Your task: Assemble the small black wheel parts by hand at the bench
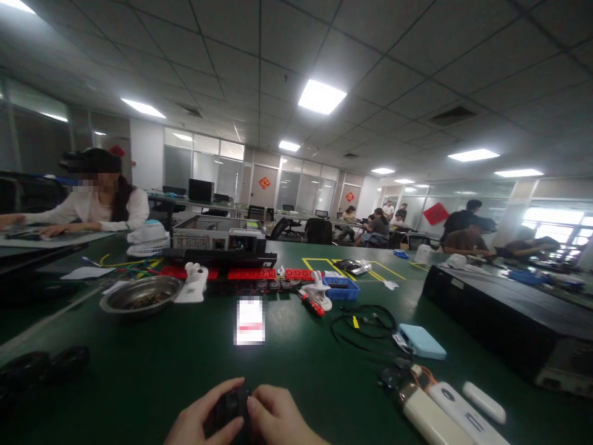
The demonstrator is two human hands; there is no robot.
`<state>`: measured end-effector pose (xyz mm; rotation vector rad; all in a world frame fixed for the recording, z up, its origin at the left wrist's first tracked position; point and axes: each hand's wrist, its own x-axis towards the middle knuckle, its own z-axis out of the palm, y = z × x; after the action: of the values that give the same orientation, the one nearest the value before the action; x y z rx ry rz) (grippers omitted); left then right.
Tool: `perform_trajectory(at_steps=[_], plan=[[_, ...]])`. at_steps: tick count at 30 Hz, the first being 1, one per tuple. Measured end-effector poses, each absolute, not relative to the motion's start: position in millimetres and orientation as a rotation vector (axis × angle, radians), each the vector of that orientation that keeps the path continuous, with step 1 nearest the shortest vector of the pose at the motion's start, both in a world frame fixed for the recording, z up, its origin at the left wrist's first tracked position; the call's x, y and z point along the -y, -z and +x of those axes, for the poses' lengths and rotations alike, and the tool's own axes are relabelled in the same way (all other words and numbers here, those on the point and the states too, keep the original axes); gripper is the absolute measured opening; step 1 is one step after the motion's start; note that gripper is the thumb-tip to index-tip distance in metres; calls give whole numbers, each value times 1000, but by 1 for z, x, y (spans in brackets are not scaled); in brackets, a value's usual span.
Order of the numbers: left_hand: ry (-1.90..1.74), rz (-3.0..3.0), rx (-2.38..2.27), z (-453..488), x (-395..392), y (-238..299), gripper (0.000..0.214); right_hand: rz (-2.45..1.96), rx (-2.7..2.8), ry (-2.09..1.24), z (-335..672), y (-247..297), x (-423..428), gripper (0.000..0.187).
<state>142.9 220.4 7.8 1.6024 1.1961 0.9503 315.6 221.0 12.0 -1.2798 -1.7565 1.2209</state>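
My left hand (204, 417) and my right hand (278, 417) meet at the bottom edge of the head view, both closed around a small black object (231, 405) held just above the green table (162, 364). The object is dark and mostly covered by my fingers, so I cannot make out what it is. A white card (249, 320) lies on the table a little beyond my hands.
A steel bowl (141, 295) sits at left, an open computer case (217, 238) behind it. A red screwdriver (311, 303), a black cable (365, 322), a light blue box (422, 341) and white devices (445, 408) lie at right, beside a long black case (504, 315). Other people work at nearby tables.
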Motion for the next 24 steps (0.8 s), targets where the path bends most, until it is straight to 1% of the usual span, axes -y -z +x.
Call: perform_trajectory(at_steps=[2, 3, 5, 7, 11, 14, 17, 20, 24], plan=[[-987, 1549, -1148, 145, -220, -11, 37, -1231, 1845, -1105, 316, -16, -219, 21], [-979, 1528, -1108, 146, -219, -13, 35, -1203, 1911, -1032, 316, -18, -218, 20], [-1005, 1481, -1070, 147, -218, -17, 33, -1168, 2022, -927, 318, -23, -216, 25], [-1038, 1464, -1072, 149, -216, -20, 32, -1127, 2080, -908, 320, -26, -216, 31], [-1052, 1482, -1085, 151, -212, -22, 36, -1040, 1984, -1050, 321, -21, -220, 36], [-1019, 1611, -1175, 151, -210, -20, 40, -1097, 1747, -1203, 320, -10, -225, 49], [-990, 1713, -1234, 151, -209, -19, 41, -1141, 1618, -1287, 318, -3, -230, 54], [-990, 1732, -1248, 152, -209, -17, 40, -1167, 1658, -1317, 318, -3, -230, 52], [-980, 1714, -1241, 153, -208, -17, 41, -1219, 1726, -1237, 319, -9, -225, 44]])
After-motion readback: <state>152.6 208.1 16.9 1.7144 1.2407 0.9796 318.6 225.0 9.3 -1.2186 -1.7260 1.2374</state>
